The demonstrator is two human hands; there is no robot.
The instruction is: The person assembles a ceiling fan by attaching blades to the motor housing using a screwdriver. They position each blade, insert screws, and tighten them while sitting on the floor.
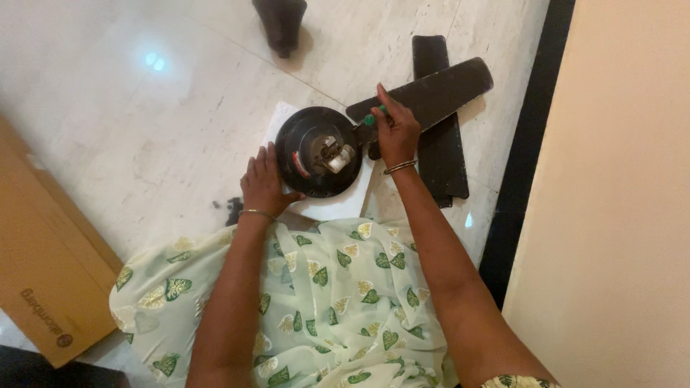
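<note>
A round black fan motor housing (309, 147) rests on a white sheet (338, 205) on the marble floor. My left hand (264, 183) lies flat against the housing's near left rim. My right hand (395, 129) grips a green-handled screwdriver (372, 117) where a dark fan blade (431, 93) meets the housing's right edge. A short metal shaft with wires stands at the housing's centre. The screwdriver's tip is hidden by my fingers.
Another dark fan blade (440, 154) lies under the first, near a black floor strip (528, 144). A dark cone-shaped cover (280, 25) stands at the top. A brown cardboard box (43, 266) is at left. A cream wall (618, 187) rises on the right.
</note>
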